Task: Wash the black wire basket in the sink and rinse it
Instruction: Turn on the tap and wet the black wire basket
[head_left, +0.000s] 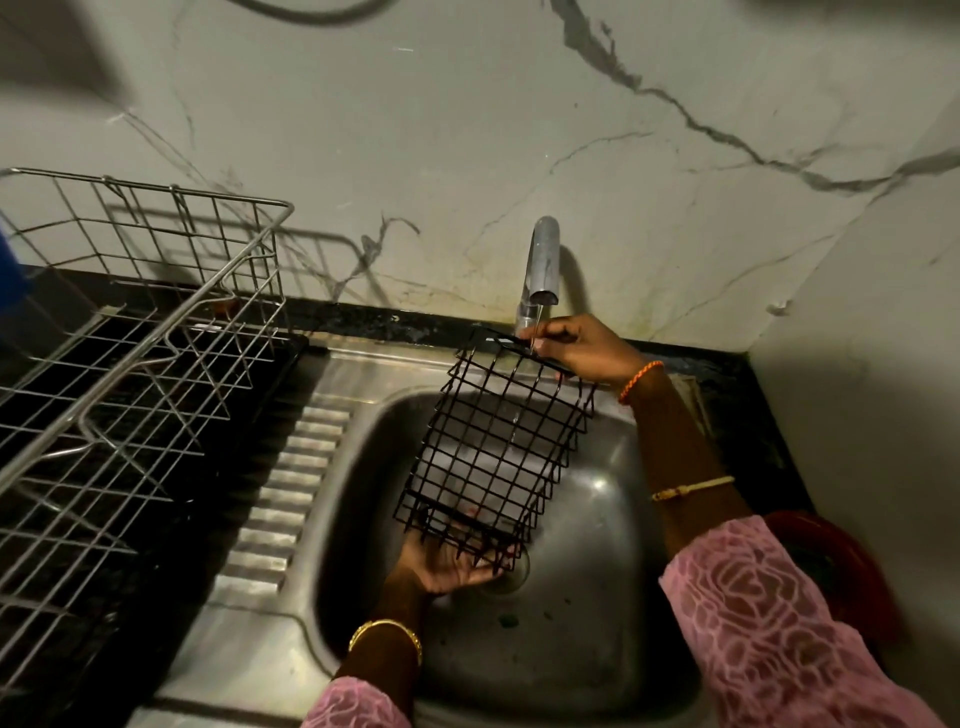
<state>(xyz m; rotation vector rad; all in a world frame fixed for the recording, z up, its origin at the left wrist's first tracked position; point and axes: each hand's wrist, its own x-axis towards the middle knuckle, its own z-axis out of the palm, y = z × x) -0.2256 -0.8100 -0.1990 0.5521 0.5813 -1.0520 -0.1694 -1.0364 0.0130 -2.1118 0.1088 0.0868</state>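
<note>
Over the sink (597, 525), both hands' fingers grip the black wire basket (493, 457).

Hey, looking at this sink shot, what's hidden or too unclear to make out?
Head view only:
- Left hand fingers: behind the black wire basket, so their grip is unclear.
- Sink drain: mostly covered by basket and hand.
- Red round object at right: hidden by the pink sleeve.
- Blue item: cut off by the left edge.

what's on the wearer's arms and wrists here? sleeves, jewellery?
Both arms wear pink lace-patterned sleeves pushed up the forearms. The left hand has a gold bangle at its wrist; the right hand has an orange thread band and a thin pale bangle.
</note>
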